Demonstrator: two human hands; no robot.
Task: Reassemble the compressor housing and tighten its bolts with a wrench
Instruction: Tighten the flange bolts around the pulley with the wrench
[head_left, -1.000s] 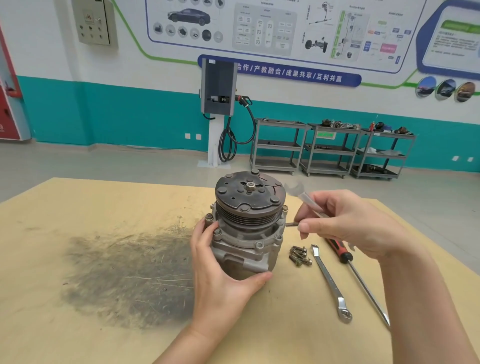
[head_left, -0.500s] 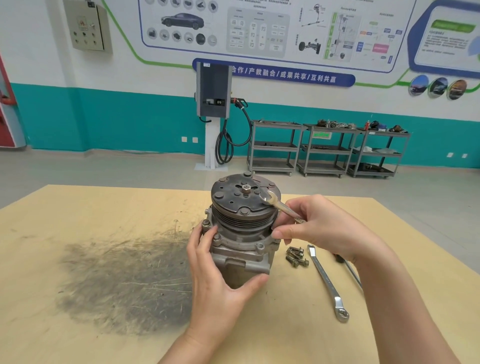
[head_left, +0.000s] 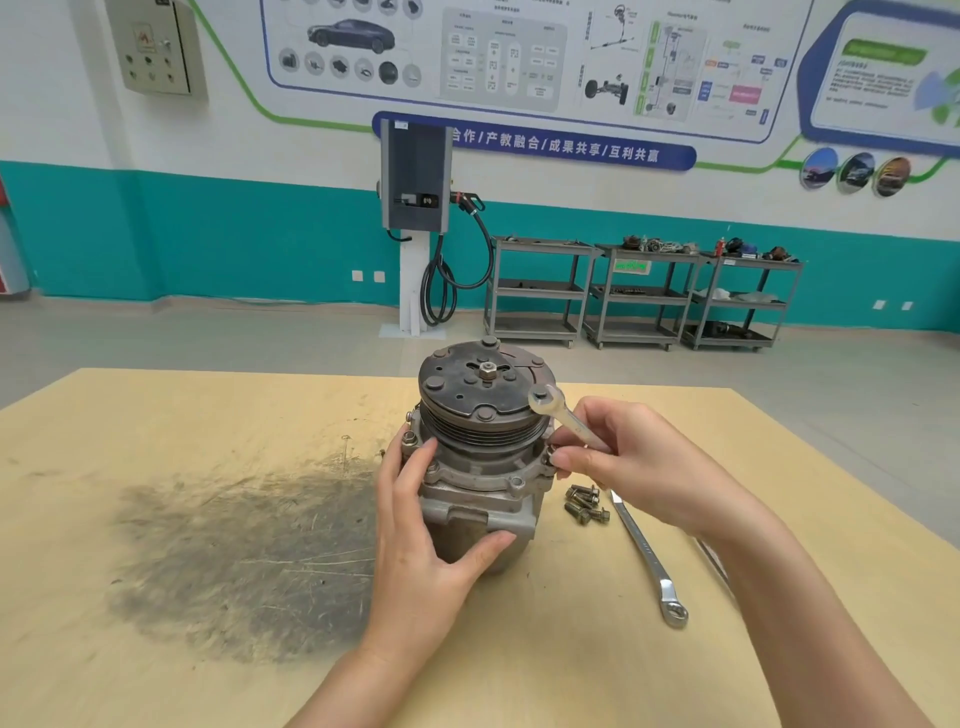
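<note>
The grey compressor (head_left: 480, 483) stands upright in the middle of the wooden table (head_left: 182, 415), its dark pulley disc on top. My left hand (head_left: 421, 545) grips the housing from the left and front, thumb across the lower body. My right hand (head_left: 639, 462) holds a small open-ended wrench (head_left: 558, 415) at the compressor's right side; its free jaw points up beside the pulley rim. My fingertips sit at a bolt on the right flange. Several loose bolts (head_left: 587, 504) lie on the table just right of the compressor.
A long combination wrench (head_left: 649, 561) lies on the table to the right of the bolts. Part of a screwdriver shaft (head_left: 714, 564) shows beyond my right forearm. A dark scuffed patch (head_left: 234, 551) covers the table to the left. Grey shelving carts (head_left: 639, 291) stand far behind.
My right hand has moved left to the compressor's right flange, and the wrench's free jaw now stands beside the pulley rim. The left hand keeps its grip. The view has shifted slightly.
</note>
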